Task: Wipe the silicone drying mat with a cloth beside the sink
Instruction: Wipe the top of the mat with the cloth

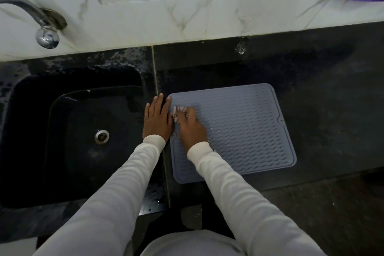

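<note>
Wiping underway: right hand [190, 129] curled on bunched cloth [180, 112] at grey silicone mat's [245, 131] sink-side corner, left hand [157, 119] flat, bracing that edge; next, likely strokes rightward across unwiped ribs.

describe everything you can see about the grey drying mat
The drying mat is a grey-blue, rubbery-looking rounded rectangle with a raised rim and wavy ridges, plus a small notch on its right edge. It lies flat and slightly skewed on the dark countertop, just right of the sink. A few water drops glint near its middle. The right hand presses a pale cloth on its left part; the left hand lies flat at its left edge, fingertips touching the corner.
</note>
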`<state>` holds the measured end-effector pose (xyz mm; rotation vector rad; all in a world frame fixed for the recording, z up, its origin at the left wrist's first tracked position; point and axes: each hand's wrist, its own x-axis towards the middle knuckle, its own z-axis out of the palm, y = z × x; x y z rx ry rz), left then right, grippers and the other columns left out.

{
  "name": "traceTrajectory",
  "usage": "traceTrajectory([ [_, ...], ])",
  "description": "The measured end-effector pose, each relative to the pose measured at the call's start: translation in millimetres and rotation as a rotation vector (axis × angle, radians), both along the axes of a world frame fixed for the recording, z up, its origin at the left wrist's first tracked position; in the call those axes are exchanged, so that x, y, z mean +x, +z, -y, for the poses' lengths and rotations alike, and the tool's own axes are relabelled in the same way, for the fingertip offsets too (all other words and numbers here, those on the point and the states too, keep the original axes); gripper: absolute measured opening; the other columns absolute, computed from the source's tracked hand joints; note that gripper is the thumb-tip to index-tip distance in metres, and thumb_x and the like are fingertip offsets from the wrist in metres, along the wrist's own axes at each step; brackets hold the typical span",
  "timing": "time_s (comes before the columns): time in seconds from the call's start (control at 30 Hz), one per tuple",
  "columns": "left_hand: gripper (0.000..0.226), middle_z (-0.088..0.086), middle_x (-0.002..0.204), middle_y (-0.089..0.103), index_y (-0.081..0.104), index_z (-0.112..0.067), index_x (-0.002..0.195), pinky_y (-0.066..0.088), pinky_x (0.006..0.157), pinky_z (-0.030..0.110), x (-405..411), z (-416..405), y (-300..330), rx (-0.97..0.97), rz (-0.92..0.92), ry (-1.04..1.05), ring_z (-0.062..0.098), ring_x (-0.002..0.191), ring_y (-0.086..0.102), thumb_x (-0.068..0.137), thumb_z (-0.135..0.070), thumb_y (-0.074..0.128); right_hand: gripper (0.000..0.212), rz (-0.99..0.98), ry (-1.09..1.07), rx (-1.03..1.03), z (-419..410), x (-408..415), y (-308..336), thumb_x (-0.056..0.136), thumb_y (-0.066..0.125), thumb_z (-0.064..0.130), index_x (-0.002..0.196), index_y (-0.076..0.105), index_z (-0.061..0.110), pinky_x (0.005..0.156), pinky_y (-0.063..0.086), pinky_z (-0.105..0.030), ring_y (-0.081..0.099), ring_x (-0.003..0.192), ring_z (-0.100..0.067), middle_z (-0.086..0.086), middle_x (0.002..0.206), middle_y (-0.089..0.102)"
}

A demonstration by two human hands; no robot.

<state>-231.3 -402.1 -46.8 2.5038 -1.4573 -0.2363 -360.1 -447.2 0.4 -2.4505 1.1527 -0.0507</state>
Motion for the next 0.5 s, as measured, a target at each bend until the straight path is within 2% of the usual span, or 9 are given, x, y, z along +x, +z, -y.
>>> traceTrajectory([
  [0.1,0.054,0.006,0.163,0.016,0.020,-0.022,0.155,0.006,0.123,0.045,0,-2,-2,0.005,0.006,-0.002,0.023,0.151,0.010,0.103,-0.033,0.033,0.056,-0.047,0.043,-0.042,8,-15,-1,0.096,0.047,0.016,0.148,0.027,0.023,0.078,0.053,-0.046,0.057,0.098,-0.035,-0.015,0.146,0.026],
  [0.2,0.054,0.007,0.163,0.017,0.020,-0.023,0.155,0.006,0.123,0.045,0,-2,-3,-0.013,0.002,-0.006,0.023,0.151,0.010,0.104,-0.032,0.032,0.074,-0.091,0.106,-0.122,19,-37,-3,0.083,0.067,0.012,0.147,0.032,0.023,0.071,0.053,-0.045,0.059,0.095,-0.036,-0.019,0.145,0.030],
  [0.27,0.053,0.007,0.163,0.017,0.019,-0.023,0.155,0.006,0.123,0.046,1,-2,-4,-0.016,0.002,-0.014,0.023,0.151,0.010,0.104,-0.033,0.030,0.076,-0.115,0.118,-0.137,32,-52,-5,0.076,0.073,0.012,0.143,0.039,0.021,0.065,0.053,-0.044,0.060,0.091,-0.038,-0.020,0.141,0.036],
  [0.37,0.054,0.007,0.163,0.016,0.018,-0.023,0.156,0.007,0.123,0.047,0,-3,-4,-0.006,0.009,-0.021,0.023,0.151,0.010,0.103,-0.034,0.026,0.064,-0.166,0.068,-0.134,52,-79,-4,0.085,0.062,0.010,0.143,0.040,0.022,0.066,0.052,-0.046,0.060,0.091,-0.039,-0.022,0.140,0.037],
  [0.5,0.055,0.008,0.163,0.016,0.018,-0.024,0.156,0.008,0.122,0.048,-1,-3,-2,0.001,0.010,-0.023,0.024,0.151,0.009,0.102,-0.035,0.023,0.064,-0.244,-0.045,-0.176,79,-121,-4,0.090,0.051,0.008,0.148,0.031,0.024,0.072,0.050,-0.049,0.056,0.102,-0.041,-0.021,0.147,0.027],
])
